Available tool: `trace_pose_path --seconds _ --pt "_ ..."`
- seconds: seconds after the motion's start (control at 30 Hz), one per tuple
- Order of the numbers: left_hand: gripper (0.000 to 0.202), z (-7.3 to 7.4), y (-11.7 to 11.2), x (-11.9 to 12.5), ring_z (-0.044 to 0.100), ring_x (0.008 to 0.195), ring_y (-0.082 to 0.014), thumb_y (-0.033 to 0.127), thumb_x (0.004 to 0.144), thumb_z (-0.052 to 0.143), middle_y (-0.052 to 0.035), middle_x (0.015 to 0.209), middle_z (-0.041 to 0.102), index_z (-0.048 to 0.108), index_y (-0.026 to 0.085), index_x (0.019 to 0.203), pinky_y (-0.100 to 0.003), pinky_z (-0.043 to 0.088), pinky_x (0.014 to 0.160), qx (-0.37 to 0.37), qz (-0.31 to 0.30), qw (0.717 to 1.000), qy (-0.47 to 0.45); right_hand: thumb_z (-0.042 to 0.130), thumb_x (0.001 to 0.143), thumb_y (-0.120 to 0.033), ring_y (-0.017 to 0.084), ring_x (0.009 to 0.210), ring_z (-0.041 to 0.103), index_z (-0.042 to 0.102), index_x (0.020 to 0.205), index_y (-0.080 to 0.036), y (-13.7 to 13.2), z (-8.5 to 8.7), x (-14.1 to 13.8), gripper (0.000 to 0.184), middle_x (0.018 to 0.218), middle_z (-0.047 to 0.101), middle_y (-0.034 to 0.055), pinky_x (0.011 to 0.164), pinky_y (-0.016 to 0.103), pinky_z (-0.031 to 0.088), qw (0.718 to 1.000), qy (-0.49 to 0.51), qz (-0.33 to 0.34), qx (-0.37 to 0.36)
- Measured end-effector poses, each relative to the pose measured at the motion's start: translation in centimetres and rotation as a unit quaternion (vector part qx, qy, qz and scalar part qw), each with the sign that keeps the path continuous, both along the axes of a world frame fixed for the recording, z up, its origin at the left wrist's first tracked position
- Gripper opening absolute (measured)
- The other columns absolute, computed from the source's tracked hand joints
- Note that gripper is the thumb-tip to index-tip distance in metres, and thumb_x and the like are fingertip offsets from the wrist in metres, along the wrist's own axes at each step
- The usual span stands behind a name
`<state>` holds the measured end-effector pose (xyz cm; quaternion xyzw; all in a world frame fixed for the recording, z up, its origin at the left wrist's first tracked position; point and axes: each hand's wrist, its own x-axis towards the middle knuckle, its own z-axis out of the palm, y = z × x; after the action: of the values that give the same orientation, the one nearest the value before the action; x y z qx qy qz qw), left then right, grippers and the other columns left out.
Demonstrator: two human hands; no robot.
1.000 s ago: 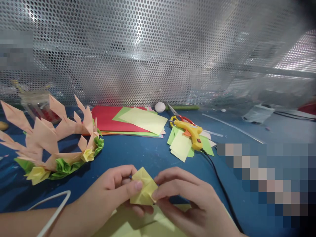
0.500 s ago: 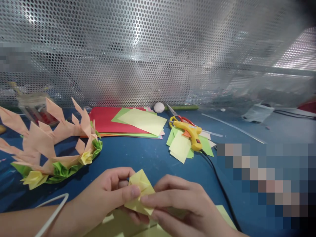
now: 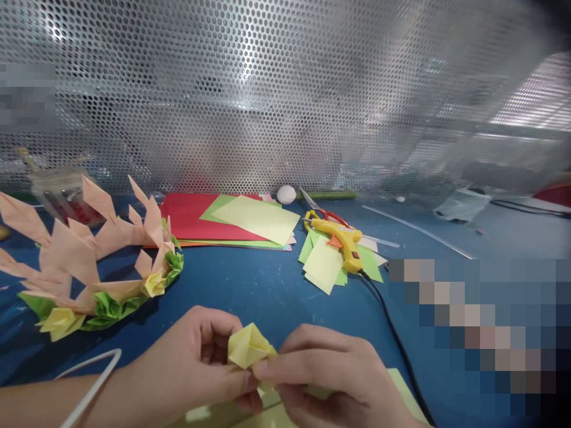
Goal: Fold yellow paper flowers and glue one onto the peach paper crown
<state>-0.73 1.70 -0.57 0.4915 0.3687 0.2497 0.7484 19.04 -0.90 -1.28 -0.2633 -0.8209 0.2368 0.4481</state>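
A small folded piece of yellow paper [image 3: 250,346] is pinched between my two hands, low in the middle of the view. My left hand [image 3: 203,356] grips its lower left part with thumb and fingers. From the other side, my right hand [image 3: 330,371] pinches its lower right edge, fingers closed. The paper stands up in a creased, pointed shape, and its lower part is hidden by my thumbs. Beneath my hands lie yellow paper sheets [image 3: 267,416], partly covered by them.
On the left stands a paper wreath [image 3: 113,303] with peach points, green leaves and yellow flowers. Behind it is a clear jar [image 3: 62,190]. Coloured sheets [image 3: 191,217], scissors [image 3: 310,199] and a yellow glue gun [image 3: 343,238] with a black cord [image 3: 397,333] lie farther back, before a perforated metal screen [image 3: 267,89].
The yellow paper was a flat, tilted square facing me; now it is bent into a raised, pointed form. My left thumb has moved down off its face to its lower edge.
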Motion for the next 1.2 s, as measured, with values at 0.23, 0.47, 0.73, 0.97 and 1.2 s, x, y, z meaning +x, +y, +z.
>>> trace_pose_path --seconds 0.23,0.47,0.73,0.97,1.2 --pt "0.022 0.3 0.2 -0.5 0.063 0.054 -0.0080 0.035 0.065 0.086 0.0003 0.061 0.074 0.077 0.017 0.071 -0.016 0.047 0.057 -0.005 -0.023 1.000 -0.021 0.060 0.081 -0.003 0.013 0.068 0.070 0.075 0.103 -0.020 0.2 -0.5 0.4 0.032 0.083 0.071 0.0077 0.063 0.016 0.056 1.000 -0.020 0.015 -0.017" --pt "0.022 0.5 0.5 -0.8 0.063 0.055 -0.0079 0.035 0.060 0.089 -0.0003 0.062 0.075 0.079 0.017 0.069 -0.014 0.047 0.055 -0.026 -0.035 0.999 -0.019 0.061 0.091 -0.021 0.014 0.073 0.071 0.070 0.115 -0.032 -0.4 -1.6 1.0 0.028 0.093 0.071 0.0031 0.069 0.018 0.058 0.996 -0.041 0.012 -0.074" --pt "0.019 0.9 0.3 -0.7 0.063 0.057 -0.0077 0.036 0.063 0.087 0.0017 0.065 0.075 0.079 0.019 0.070 -0.015 0.048 0.058 -0.007 -0.035 0.999 -0.006 0.063 0.088 -0.022 0.014 0.073 0.068 0.076 0.084 -0.018 -1.0 1.4 0.3 0.014 0.079 0.070 0.0070 0.070 0.019 0.054 0.991 -0.002 0.016 -0.134" --pt "0.019 0.7 0.2 -0.8 0.063 0.056 -0.0067 0.035 0.072 0.081 -0.0008 0.066 0.077 0.078 0.017 0.072 -0.012 0.048 0.058 0.021 -0.016 0.999 0.022 0.061 0.084 -0.033 0.011 0.059 0.057 0.060 0.074 -0.017 -0.8 0.7 -0.7 0.018 0.066 0.064 0.0013 0.055 0.019 0.048 0.946 0.039 -0.070 -0.315" --pt "0.024 0.2 -0.1 -0.8 0.064 0.053 -0.0114 0.038 0.073 0.078 -0.0025 0.062 0.074 0.075 0.014 0.074 -0.020 0.051 0.054 0.029 -0.011 0.999 0.037 0.059 0.080 -0.023 0.009 0.053 0.055 0.063 0.062 -0.016 -0.9 0.8 -0.8 0.020 0.059 0.063 0.0007 0.051 0.017 0.045 0.969 -0.033 -0.115 -0.215"
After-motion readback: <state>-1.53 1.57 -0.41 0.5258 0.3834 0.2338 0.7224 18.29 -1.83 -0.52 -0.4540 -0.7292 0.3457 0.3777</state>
